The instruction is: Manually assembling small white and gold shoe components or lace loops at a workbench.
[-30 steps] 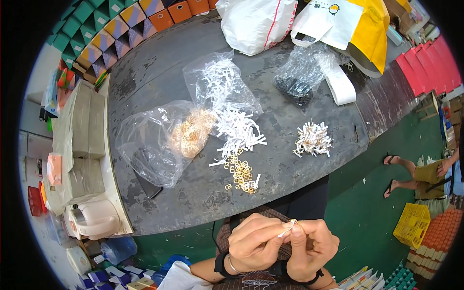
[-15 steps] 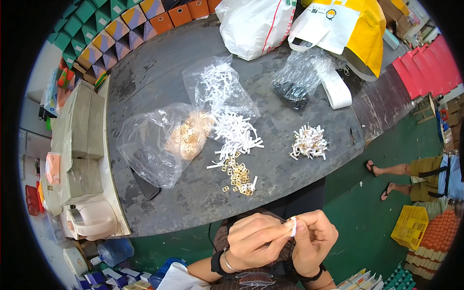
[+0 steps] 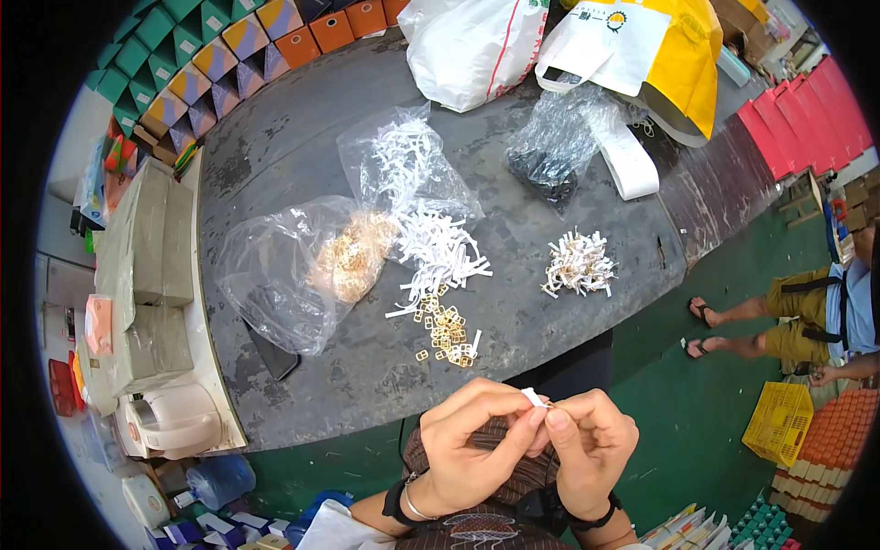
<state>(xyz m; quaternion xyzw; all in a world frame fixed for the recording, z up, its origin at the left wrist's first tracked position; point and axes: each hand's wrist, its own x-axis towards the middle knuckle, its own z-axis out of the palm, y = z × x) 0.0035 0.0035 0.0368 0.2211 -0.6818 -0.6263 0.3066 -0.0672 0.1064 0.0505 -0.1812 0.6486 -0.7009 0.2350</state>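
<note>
Just beyond the table's near edge, my left hand [image 3: 469,451] pinches a short white strip [image 3: 533,397], whose end sticks up past the fingertips. My right hand [image 3: 591,451] meets it there, thumb and fingers pressed together at the strip's other end. Whether a buckle sits between the fingertips is hidden. On the table in front lie loose small gold buckles [image 3: 446,335]. Behind them is a heap of white strips [image 3: 440,249], spilling from a clear bag [image 3: 403,151]. To the right sits a pile of strips with gold buckles attached [image 3: 579,263].
A clear bag of gold buckles [image 3: 353,257] lies left, partly over a dark flat object [image 3: 273,353]. Farther back are a black-filled clear bag [image 3: 550,165], a white sack [image 3: 472,55] and a yellow-and-white bag [image 3: 678,69]. A person [image 3: 797,312] stands at right near a yellow crate [image 3: 777,423].
My left hand has turned, its thumb coming up beside the right thumb, and the white strip now tilts up to the left. The person at right has an arm lowered into view.
</note>
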